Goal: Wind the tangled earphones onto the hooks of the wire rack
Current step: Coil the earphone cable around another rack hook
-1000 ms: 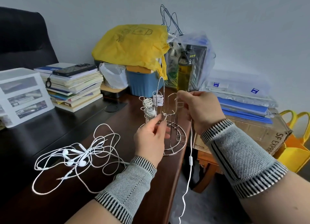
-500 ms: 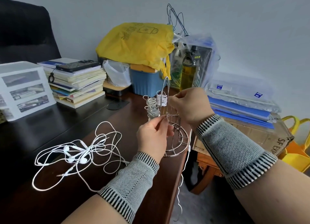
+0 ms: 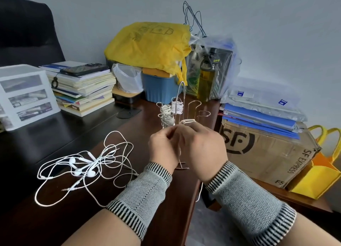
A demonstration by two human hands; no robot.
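Dark wooden tabletop: tangled white wired earphones lie near front edge. Chrome wire rack w/ hooks at right edge, three hooks wound. White cord pinched by curled left hand & right hand.

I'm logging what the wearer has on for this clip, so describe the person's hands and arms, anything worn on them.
Both hands are bare: no gloves, rings or watch show. The left hand and right hand each have a knitted wrist sleeve behind them. The left sleeve and right sleeve are grey and white woven mesh, edged at both ends with bands of short black and white stripes. Beyond the sleeves the forearms are uncovered.
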